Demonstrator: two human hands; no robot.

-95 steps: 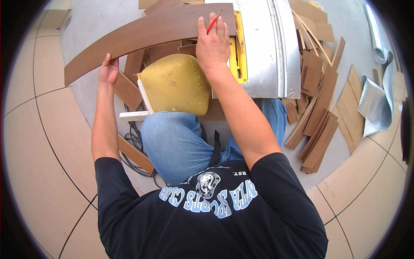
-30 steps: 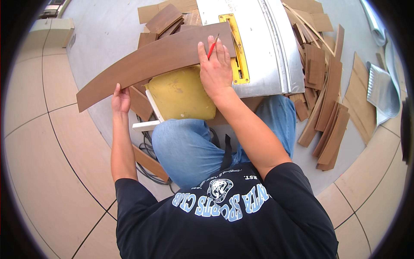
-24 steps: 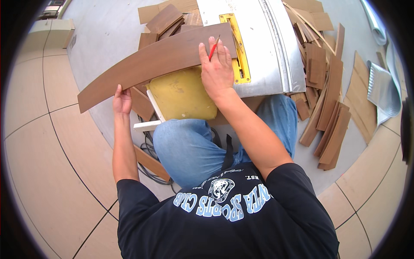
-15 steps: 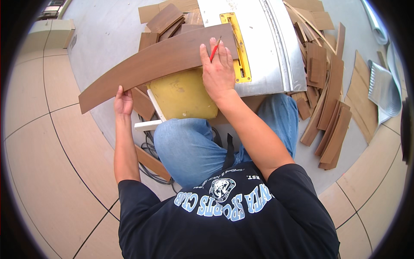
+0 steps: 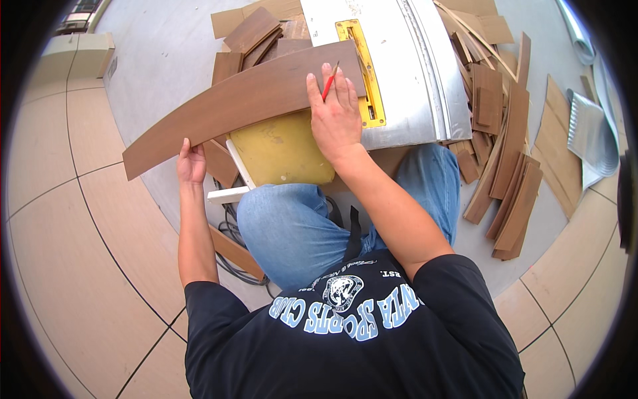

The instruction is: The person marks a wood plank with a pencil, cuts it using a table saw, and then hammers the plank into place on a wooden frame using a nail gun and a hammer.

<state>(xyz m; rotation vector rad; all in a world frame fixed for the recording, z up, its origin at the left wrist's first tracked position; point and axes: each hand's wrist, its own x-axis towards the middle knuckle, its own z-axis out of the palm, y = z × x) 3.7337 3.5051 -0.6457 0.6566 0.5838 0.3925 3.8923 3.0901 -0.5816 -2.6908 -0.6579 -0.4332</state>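
Observation:
A long brown wood plank [image 5: 219, 110] lies slantwise, its right end on the metal table [image 5: 405, 86] of a table saw, beside the yellow slotted insert [image 5: 373, 76]. My left hand [image 5: 191, 165] grips the plank's near edge toward its left end, thumb on top and the other fingers mostly hidden beneath. Spread over the plank's right part, my right hand [image 5: 337, 130] presses it down from above. A red pencil [image 5: 329, 85] is held between the fingers of that hand, its tip pointing away from me. No blade can be made out in the slot.
Below the plank is the saw's yellow housing [image 5: 279, 149], with a white bar [image 5: 228, 195] beside it. Cut wood pieces [image 5: 512, 139] are heaped at the right, and more boards [image 5: 254, 30] lie behind the plank. Black cable [image 5: 230, 229] coils near my left knee.
The plank has shifted slightly, its ends a little nearer to me. Both hands keep their hold on it, and the pencil stays between my right fingers.

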